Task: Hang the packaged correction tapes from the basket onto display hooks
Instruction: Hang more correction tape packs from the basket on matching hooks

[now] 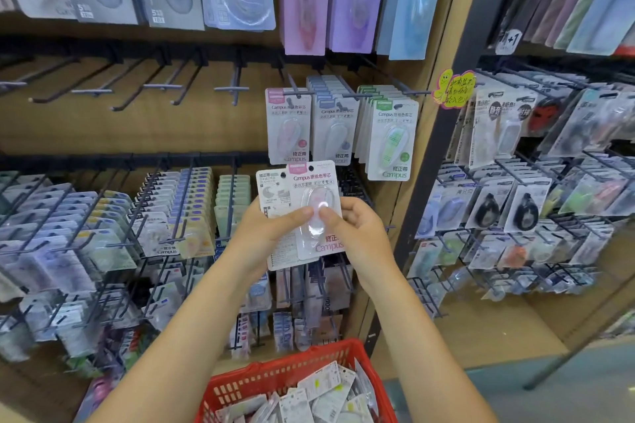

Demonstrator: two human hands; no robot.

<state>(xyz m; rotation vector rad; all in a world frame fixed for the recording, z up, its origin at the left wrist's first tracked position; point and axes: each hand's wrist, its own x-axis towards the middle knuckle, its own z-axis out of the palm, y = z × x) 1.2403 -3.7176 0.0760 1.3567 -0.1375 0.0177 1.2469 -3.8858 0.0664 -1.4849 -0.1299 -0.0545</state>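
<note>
"Campus" on pink correction-tape pack

Red basket holds loose packaged correction tapes.

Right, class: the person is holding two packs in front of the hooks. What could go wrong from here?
1. Both hands, left hand and right hand, share two overlapping packs: the pink-topped pack and the back-facing pack. One might slip.
2. The back-facing pack could get hung the wrong way round.
3. Blue packs and green packs hang beside the pink row, so misplacing seems possible.
</note>
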